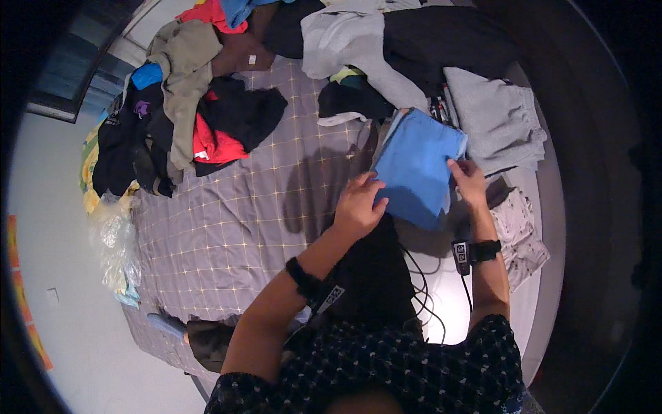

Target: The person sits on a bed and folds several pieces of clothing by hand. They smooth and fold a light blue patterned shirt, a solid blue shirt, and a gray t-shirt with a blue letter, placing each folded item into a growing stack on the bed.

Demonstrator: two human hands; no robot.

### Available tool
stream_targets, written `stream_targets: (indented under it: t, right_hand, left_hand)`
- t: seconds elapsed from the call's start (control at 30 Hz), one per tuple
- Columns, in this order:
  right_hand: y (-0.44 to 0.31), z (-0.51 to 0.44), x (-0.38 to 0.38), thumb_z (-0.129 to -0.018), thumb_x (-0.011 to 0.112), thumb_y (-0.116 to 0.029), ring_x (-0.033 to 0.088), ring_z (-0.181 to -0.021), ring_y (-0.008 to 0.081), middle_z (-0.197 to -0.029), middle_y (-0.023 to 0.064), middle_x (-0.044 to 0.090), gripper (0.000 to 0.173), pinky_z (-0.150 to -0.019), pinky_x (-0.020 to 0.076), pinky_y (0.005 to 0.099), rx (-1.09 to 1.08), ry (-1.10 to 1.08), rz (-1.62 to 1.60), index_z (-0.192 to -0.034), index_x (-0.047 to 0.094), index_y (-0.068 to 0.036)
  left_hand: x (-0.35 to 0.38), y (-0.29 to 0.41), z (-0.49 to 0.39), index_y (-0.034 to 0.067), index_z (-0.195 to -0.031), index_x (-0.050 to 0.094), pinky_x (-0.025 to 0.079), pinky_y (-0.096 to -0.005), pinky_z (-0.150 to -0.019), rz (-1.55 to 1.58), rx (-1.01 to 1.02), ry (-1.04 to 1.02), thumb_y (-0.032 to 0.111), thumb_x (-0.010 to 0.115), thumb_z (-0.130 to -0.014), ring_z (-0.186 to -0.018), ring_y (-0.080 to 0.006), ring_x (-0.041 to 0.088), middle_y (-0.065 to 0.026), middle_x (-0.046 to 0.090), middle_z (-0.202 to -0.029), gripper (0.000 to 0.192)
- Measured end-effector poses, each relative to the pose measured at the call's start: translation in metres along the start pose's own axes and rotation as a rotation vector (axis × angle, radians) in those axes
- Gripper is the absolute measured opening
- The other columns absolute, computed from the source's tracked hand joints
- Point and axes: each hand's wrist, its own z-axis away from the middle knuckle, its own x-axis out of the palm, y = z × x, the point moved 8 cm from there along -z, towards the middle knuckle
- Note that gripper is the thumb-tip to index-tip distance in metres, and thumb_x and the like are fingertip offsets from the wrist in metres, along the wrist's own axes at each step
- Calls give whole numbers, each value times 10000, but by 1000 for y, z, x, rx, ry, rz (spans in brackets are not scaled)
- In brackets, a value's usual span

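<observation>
A blue folded cloth garment [419, 160] lies before me on top of other folded fabric, of which only thin edges show. My right hand [469, 181] pinches its right edge, the thumb on top. At the lower left edge is my left hand [362, 204], fingers loosely curled and apart; whether its fingertips press on the cloth is hard to tell. Beyond the right hand lies a pair of grey folded shorts [496, 119]. A light patterned garment [520, 235] rests beside my right forearm.
A checked grey bedsheet [248, 207] spans the bed. Dark, red and olive clothes [189, 77] are heaped at left, above a clear plastic bag [115, 240]. A grey garment [344, 44] and black fabric [439, 39] lie at the far side. Black cables [425, 290] trail near my lap.
</observation>
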Motion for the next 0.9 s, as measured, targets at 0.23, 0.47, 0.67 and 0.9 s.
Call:
stream_targets:
  t: [0.23, 0.47, 0.67, 0.9]
  right_hand:
    - [-33, 5, -10, -729, 707, -356, 617, -671, 240, -757, 148, 644, 412, -627, 473, 326, -190, 240, 384, -852, 625, 28]
    - [-21, -19, 19, -664, 702, -467, 626, -746, 330, -768, 199, 633, 547, -665, 466, 389, -67, 24, 447, -837, 615, 44]
    - [-17, -21, 14, -662, 719, -395, 618, -752, 349, -795, 215, 629, 519, -670, 466, 397, -127, 225, 537, -909, 602, 46]
    - [-27, -34, 12, -752, 654, -326, 614, -766, 364, -833, 236, 620, 430, -668, 463, 420, -247, 247, 442, -967, 581, 40]
  left_hand:
    - [31, -28, -1, 81, -1113, 557, 406, -390, -915, 0, -238, -206, 251, 649, -753, -1106, -339, 482, -181, 511, -1191, 408]
    - [47, -39, -6, 123, -1185, 532, 409, -382, -915, 90, -397, -380, 250, 643, -764, -1083, -359, 490, -197, 495, -1190, 454]
    - [54, -40, -5, 163, -1260, 471, 405, -403, -921, -25, -403, -382, 268, 615, -788, -1077, -383, 487, -214, 484, -1195, 505]
    - [57, -24, -10, 207, -1300, 424, 405, -420, -924, -54, -277, -435, 316, 589, -806, -1101, -390, 480, -220, 443, -1263, 532]
